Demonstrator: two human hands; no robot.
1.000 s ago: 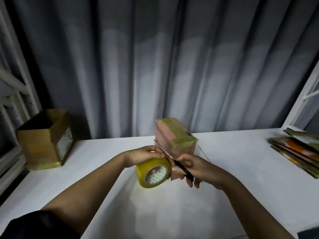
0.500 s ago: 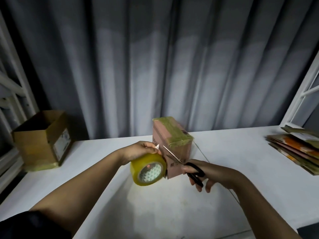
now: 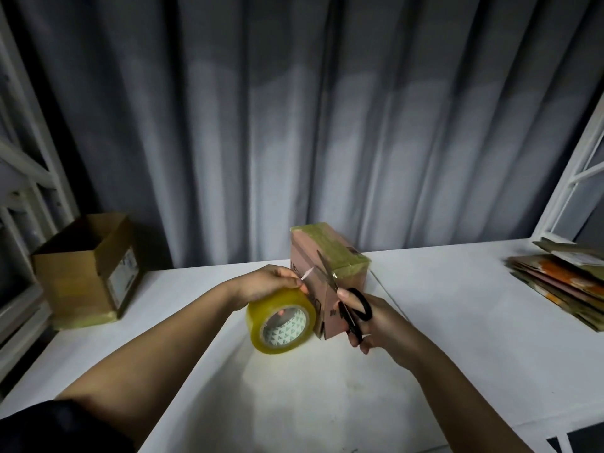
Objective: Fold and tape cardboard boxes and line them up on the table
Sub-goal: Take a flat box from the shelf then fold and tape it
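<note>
A small brown cardboard box [image 3: 340, 256], its top covered in yellowish tape, stands at the middle of the white table [image 3: 457, 322]. My left hand [image 3: 271, 284] grips a yellow tape roll [image 3: 281, 322] just left of the box, with a short strip of tape running from the roll to the box. My right hand [image 3: 376, 322] holds black-handled scissors [image 3: 346, 295]. Their blades are spread apart and point up-left at the tape strip, in front of the box.
An open cardboard box [image 3: 88, 269] with a label on its side stands at the table's far left. A stack of flattened cardboard [image 3: 562, 282] lies at the right edge. Grey curtains hang behind; white frames flank both sides.
My right hand drew back toward me, then came forward again with the scissor blades spread at the tape strip. The tape roll has stayed beside the box.
</note>
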